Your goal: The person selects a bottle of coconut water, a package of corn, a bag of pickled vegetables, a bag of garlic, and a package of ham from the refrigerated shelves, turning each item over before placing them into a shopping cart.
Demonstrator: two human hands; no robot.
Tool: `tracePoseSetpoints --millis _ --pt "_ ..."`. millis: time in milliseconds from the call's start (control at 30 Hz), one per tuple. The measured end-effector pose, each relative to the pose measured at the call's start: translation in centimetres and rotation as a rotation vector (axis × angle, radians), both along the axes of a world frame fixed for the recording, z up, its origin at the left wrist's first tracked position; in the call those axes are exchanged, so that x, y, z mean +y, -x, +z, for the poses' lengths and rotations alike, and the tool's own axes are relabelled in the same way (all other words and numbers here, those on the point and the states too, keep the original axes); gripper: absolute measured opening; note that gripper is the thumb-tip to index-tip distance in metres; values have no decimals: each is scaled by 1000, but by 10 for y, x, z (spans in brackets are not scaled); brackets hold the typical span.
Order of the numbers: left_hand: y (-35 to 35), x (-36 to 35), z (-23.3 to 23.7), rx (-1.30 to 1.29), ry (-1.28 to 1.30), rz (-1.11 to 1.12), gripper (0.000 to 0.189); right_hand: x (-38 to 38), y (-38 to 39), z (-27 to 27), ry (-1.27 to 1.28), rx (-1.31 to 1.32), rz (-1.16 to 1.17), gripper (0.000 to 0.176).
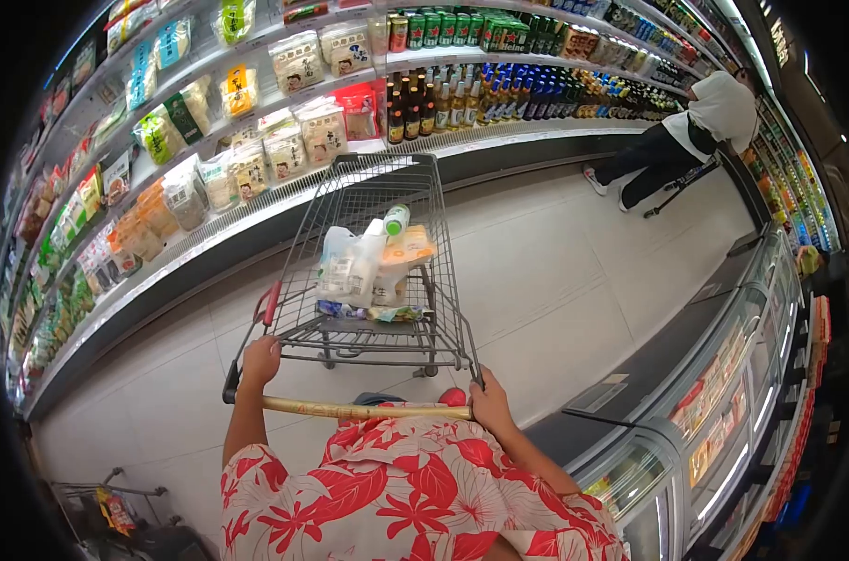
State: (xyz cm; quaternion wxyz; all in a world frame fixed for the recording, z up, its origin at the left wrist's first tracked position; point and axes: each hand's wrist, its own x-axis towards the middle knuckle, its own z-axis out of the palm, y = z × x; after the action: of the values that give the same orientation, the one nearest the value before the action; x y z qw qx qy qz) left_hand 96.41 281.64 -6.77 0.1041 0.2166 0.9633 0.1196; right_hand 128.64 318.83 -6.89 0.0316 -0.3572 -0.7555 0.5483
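A grey wire shopping cart (298, 290) stands in front of me with a yellowish push bar (350, 409). My left hand (260, 361) is closed around the cart's frame at the left corner, just above the end of the bar. At the right corner my right hand (489, 402) wraps the frame beside the bar's other end. Inside the basket lie a white plastic bag (348, 271), a green-and-white bottle or can (397, 219), an orange-and-white package (408, 247) and some flat colourful packs (395, 313). The bag hides part of the load.
Refrigerated shelves (284, 201) with bagged food, bottles (443, 105) and cans line the left and far side. A person (696, 131) stands with another cart at the far right. Glass-topped freezers (724, 374) run along my right. Another cart (116, 510) is behind left.
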Motion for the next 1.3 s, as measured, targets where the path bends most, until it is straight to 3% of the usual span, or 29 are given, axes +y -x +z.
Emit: tracePoseSetpoints --millis 167,333,533,600,633,700,733,767,867,1100,1300 --pt "-73 40 -26 27 11 114 23 86 -21 -44 -124 106 124 44" --pt "-129 71 -28 91 -18 165 25 149 -17 -54 -199 122 244 44" --pt "-186 106 -29 202 -35 217 19 203 6 -43 -88 61 354 44" --pt "-202 122 -23 242 14 200 15 223 16 -63 -239 191 384 47" --pt "-211 122 -38 223 34 242 18 224 23 -35 -112 96 373 47" --pt "-223 137 -35 221 53 283 21 237 42 -19 -145 62 388 47" --pt "-227 144 -35 232 74 311 24 242 51 -14 -179 41 390 47" --pt "-230 151 -40 217 73 322 24 250 59 -20 -364 196 420 44" --pt "-238 162 -59 142 71 406 32 268 85 -29 -478 222 448 40" --pt "-229 230 -65 105 198 709 47 301 191 -23 -676 89 613 33" --pt "-194 295 -47 -29 150 963 61 316 300 -12 -824 -59 717 29"
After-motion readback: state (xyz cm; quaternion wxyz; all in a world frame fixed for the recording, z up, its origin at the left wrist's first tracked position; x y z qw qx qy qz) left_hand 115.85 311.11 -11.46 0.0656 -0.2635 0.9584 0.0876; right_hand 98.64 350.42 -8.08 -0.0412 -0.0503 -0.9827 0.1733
